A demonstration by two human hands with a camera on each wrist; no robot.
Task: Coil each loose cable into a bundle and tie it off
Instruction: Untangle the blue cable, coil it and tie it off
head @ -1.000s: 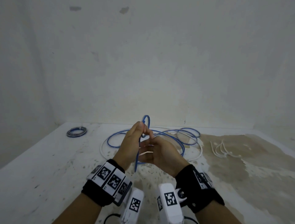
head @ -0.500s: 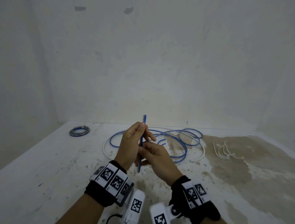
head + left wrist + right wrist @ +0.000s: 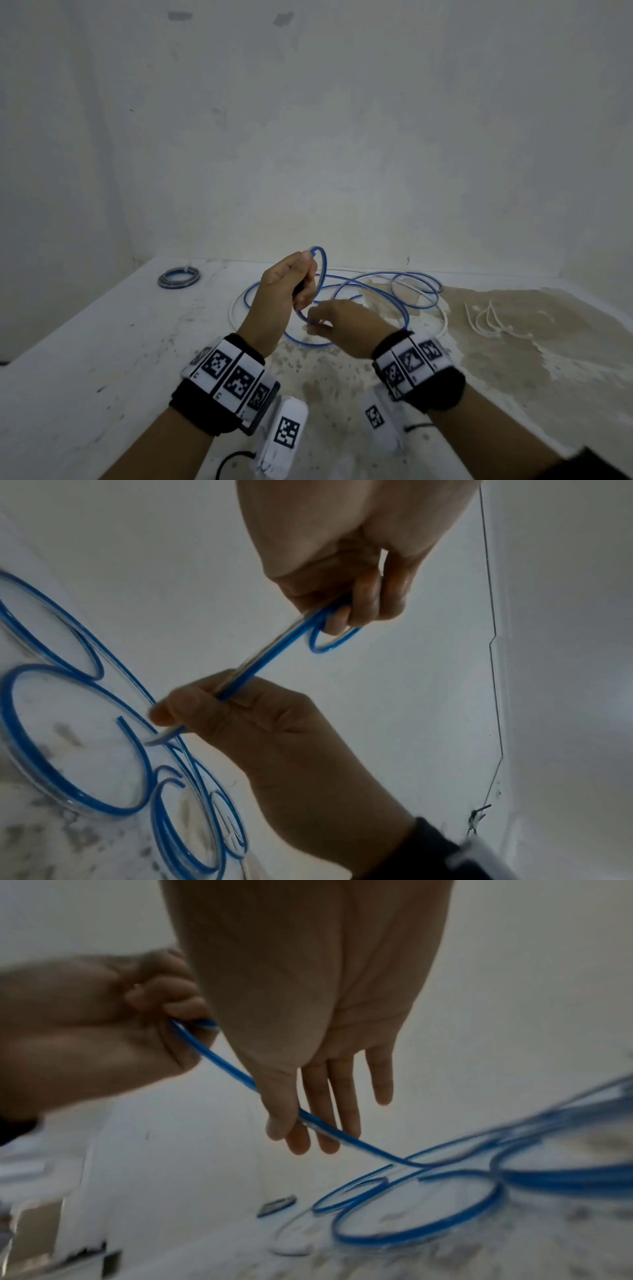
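A long blue cable [image 3: 324, 265] lies in loose loops on the white floor, with a white cable [image 3: 444, 320] among them. My left hand [image 3: 306, 277] is raised and grips a small loop of the blue cable in its curled fingers [image 3: 342, 615]. Lower and to the right, my right hand [image 3: 317, 323] pinches the same cable between thumb and fingers [image 3: 294, 1129]. A straight stretch of the cable [image 3: 270, 658] runs between the two hands. Past the right hand it trails down to the loops on the floor [image 3: 411, 1237].
A small tied coil [image 3: 178, 277] lies at the back left near the wall. Several white zip ties [image 3: 493, 318] lie to the right on a brown stained patch. Walls close the floor at the back and on the left.
My right hand has slid down and to the right along the blue cable, away from the left hand. The left hand has turned, and its small loop shows open again.
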